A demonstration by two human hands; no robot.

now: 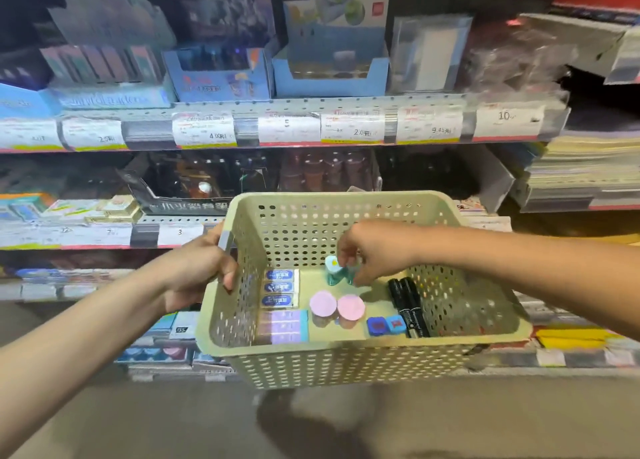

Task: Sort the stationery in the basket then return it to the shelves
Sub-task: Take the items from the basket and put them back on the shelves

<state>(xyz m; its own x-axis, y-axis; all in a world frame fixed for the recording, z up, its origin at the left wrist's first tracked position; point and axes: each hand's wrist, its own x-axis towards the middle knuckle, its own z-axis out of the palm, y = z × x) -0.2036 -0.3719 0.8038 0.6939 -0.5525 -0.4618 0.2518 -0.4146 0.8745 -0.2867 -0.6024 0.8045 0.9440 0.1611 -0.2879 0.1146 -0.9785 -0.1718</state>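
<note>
Left hand [204, 268] grips left rim of perforated beige basket [346, 354], holding it up before store shelves [277, 122]. Right hand [370, 254] reaches inside, fingers pinching small teal item [334, 272], apparently two pieces side by side; blur hides detail. On basket floor: blue-labelled erasers [280, 287] at left, purple pack [284, 327] nearer, two pink round caps [337, 305] mid, two blue sharpeners [386, 325], black markers [408, 306] at right.

Erasers [281, 287] left in basket [346, 349] — markers [408, 308] right, shelves [277, 122] behind
</note>
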